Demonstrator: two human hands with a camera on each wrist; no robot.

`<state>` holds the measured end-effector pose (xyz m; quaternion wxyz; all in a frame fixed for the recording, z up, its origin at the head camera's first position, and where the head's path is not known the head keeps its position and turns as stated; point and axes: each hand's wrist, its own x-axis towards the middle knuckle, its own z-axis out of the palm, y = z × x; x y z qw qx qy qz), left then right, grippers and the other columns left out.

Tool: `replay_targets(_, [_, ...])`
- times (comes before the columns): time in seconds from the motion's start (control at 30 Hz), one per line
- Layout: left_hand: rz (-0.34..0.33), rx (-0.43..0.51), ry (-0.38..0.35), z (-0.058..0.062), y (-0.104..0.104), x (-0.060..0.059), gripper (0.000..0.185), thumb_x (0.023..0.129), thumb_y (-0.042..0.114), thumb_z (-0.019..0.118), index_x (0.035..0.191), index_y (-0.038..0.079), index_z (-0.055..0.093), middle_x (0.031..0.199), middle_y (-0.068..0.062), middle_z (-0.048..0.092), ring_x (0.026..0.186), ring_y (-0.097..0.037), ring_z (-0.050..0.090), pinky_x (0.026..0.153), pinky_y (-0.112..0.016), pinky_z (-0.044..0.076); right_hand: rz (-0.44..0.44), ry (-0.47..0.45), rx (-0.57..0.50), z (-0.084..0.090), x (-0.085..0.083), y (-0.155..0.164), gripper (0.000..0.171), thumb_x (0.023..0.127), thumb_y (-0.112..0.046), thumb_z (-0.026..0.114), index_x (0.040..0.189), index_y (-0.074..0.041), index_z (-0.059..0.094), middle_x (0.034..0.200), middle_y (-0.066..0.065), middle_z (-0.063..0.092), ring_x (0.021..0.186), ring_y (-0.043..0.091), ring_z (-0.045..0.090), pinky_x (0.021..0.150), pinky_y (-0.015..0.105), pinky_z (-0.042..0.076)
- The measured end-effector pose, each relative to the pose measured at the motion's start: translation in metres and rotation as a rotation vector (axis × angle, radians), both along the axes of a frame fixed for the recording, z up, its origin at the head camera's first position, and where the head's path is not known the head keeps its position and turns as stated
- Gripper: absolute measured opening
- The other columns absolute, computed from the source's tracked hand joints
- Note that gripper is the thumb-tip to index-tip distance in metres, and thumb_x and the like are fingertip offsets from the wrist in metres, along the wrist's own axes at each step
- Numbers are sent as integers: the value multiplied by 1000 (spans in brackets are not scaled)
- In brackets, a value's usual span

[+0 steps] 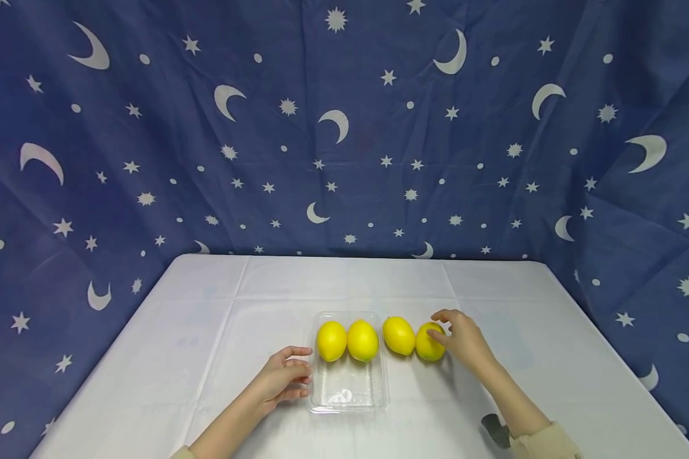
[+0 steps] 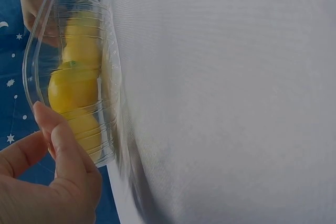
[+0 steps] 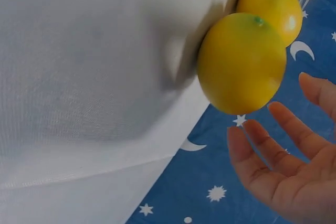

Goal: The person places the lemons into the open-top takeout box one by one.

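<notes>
1. The right hand (image 1: 464, 338) has its fingers spread and loosely bent; it grips nothing. The outer lemon (image 1: 429, 348) lies just inside its thumb and fingers, on the counter (image 1: 275, 284); the right wrist view shows a small gap between them.
2. In my judgement, the step in hand is the taking of this lemon. The next move would call for closing the fingers gently round it, because a round fruit can roll.
3. The left hand (image 1: 287, 377) is relaxed, with fingertips at the near-side wall of the clear container (image 1: 349, 408). It seems to steady this, not to grip it.
4. To the right of the left hand, two lemons (image 1: 331, 341) sit inside the container.
5. Between the right hand and the container lies another lemon (image 1: 399, 336), standing in the direct way; a lift over it looks safer.
</notes>
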<state>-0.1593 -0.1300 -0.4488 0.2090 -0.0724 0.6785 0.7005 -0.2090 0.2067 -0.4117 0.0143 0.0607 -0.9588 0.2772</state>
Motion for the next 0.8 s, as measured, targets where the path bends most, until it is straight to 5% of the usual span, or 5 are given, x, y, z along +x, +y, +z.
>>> replay_targets(0.57, [-6,6,-9,0,0,0,46,87,4,58,129,0,41,88,0,57,72,-10,56,64,-21,57,58,-176,12,-14,-19,-1,41,88,-21,64,120,4,57,117,28,57,105,41,55,91,55,49])
replay_targets(0.8, [-7,5,7,-1,1,0,48,87,4,59,130,-1,40,88,0,57,72,-10,56,63,-21,57,120,-160,-8,-16,-19,-3,40,90,-13,62,123,7,54,124,30,54,116,47,50,98,59,44])
